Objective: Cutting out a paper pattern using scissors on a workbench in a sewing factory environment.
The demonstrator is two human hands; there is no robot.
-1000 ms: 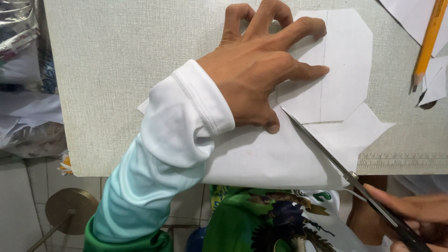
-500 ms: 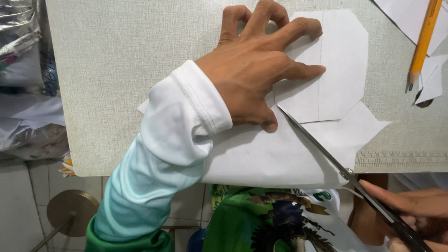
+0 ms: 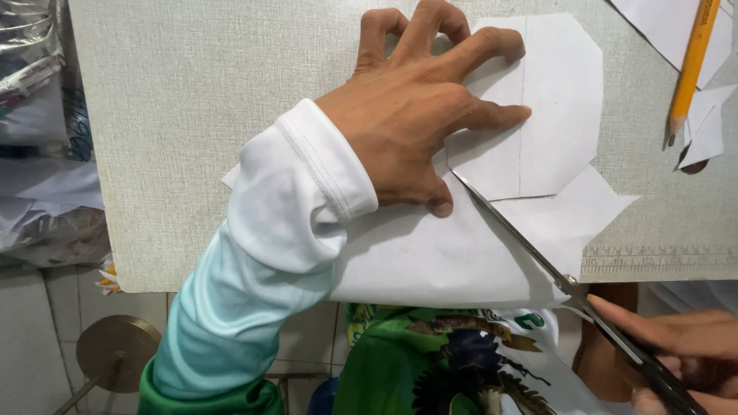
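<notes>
My left hand [image 3: 419,107] presses down with spread fingers on a white paper pattern piece [image 3: 553,107] that lies over a white fabric sheet [image 3: 430,261] on a grey textured board [image 3: 192,138]. My right hand [image 3: 676,350], at the lower right corner, grips the handles of a pair of scissors [image 3: 538,253]. The scissor blades run diagonally up-left, with the tip close to my left thumb along the pattern's lower edge.
A yellow pencil [image 3: 690,69] and white paper scraps [image 3: 703,123] lie at the board's upper right. Printed ruler marks run along the board's lower right edge [image 3: 653,257]. A round brass-coloured stand [image 3: 115,346] sits on the tiled floor lower left. Crumpled plastic bags [image 3: 38,154] lie left.
The scissors have slid slightly further up-left along the pattern edge toward my left thumb. My left hand stays pressed in place.
</notes>
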